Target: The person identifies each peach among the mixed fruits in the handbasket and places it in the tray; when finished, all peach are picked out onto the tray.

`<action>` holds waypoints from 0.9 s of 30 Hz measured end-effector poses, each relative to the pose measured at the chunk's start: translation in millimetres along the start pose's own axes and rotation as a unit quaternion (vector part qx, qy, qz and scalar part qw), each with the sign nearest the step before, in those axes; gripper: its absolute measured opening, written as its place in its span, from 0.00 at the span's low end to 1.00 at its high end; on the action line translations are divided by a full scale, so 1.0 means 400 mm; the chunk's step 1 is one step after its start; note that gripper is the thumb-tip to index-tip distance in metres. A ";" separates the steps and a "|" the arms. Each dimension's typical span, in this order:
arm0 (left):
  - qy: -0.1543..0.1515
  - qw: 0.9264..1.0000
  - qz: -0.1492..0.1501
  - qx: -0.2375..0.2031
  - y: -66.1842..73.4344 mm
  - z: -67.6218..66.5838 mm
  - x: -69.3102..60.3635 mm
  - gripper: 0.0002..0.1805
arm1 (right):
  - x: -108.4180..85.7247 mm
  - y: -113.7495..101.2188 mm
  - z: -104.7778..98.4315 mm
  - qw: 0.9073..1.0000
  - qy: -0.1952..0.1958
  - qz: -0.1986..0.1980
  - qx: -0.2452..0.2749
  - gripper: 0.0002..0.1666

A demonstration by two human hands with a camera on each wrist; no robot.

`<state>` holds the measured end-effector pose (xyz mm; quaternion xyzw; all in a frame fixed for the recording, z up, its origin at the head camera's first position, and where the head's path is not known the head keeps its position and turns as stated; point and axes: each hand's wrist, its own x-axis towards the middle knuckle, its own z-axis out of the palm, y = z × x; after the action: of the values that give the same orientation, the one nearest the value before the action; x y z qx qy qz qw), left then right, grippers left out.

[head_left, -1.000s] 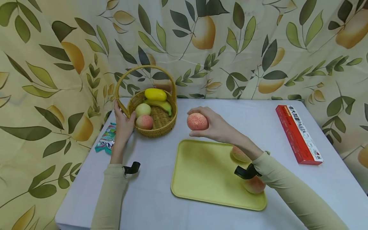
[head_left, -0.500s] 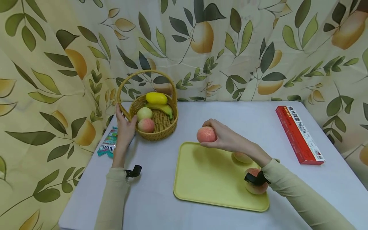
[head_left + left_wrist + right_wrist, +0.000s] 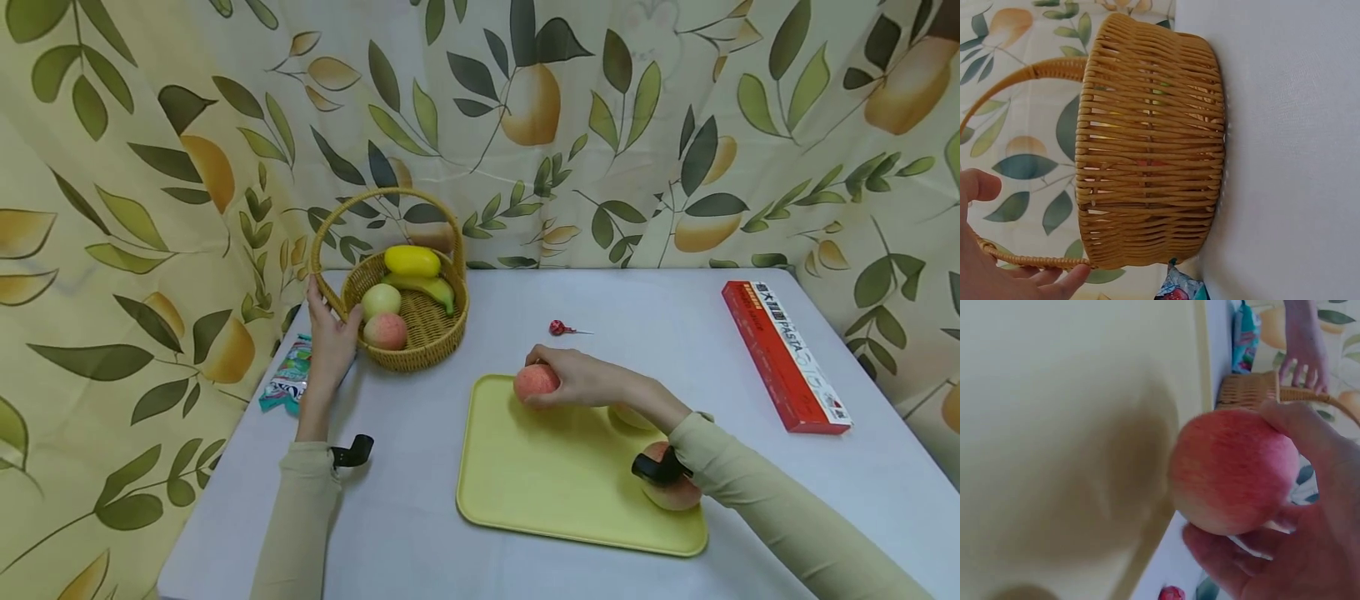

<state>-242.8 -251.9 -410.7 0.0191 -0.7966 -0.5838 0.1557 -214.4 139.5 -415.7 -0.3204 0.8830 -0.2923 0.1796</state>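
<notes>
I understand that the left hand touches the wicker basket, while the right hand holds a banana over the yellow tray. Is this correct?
Not entirely: the right hand holds a round, reddish peach, as the right wrist view shows; the banana lies in the wicker basket. The rest is correct.

a basket [image 3: 414, 358], banana [image 3: 426, 287] inside, stands back left on the table [image 3: 405, 517], a packet [image 3: 287, 383] to its front left. a tray [image 3: 555, 500] bearing a peach [image 3: 677, 496] lies before and right of the basket, a lollipop [image 3: 557, 328] behind the tray, a box [image 3: 783, 358] farther right.
</notes>
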 end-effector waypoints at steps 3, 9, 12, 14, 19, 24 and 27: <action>0.009 1.000 0.006 0.015 -0.017 0.002 0.005 0.50 | 0.006 0.000 0.003 1.000 -0.011 -0.006 0.001 0.28; 0.014 0.999 0.015 0.030 -0.026 0.003 0.008 0.50 | 0.019 0.001 0.007 1.000 -0.002 -0.019 -0.014 0.28; 0.011 0.999 0.015 0.029 -0.026 0.004 0.006 0.50 | 0.022 -0.001 0.005 1.000 -0.003 -0.013 -0.021 0.28; 0.010 0.999 0.015 0.026 -0.025 0.004 0.005 0.50 | 0.022 -0.003 0.004 1.000 -0.009 -0.009 -0.017 0.28; 0.006 1.000 0.015 0.026 -0.025 0.002 0.003 0.51 | 0.018 -0.007 0.009 1.000 -0.017 -0.002 -0.017 0.31; -0.001 1.000 0.003 0.024 0.003 -0.001 -0.002 0.51 | 0.018 -0.017 0.011 0.999 -0.011 0.011 -0.037 0.32; 0.002 1.000 0.000 0.024 0.010 -0.003 -0.008 0.50 | 0.020 -0.024 0.012 0.999 -0.016 0.013 -0.050 0.31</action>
<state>-239.0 -251.0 -407.5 0.0245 -0.8100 -0.5646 0.1567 -213.4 126.3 -414.3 -0.3223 0.8976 -0.2403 0.1806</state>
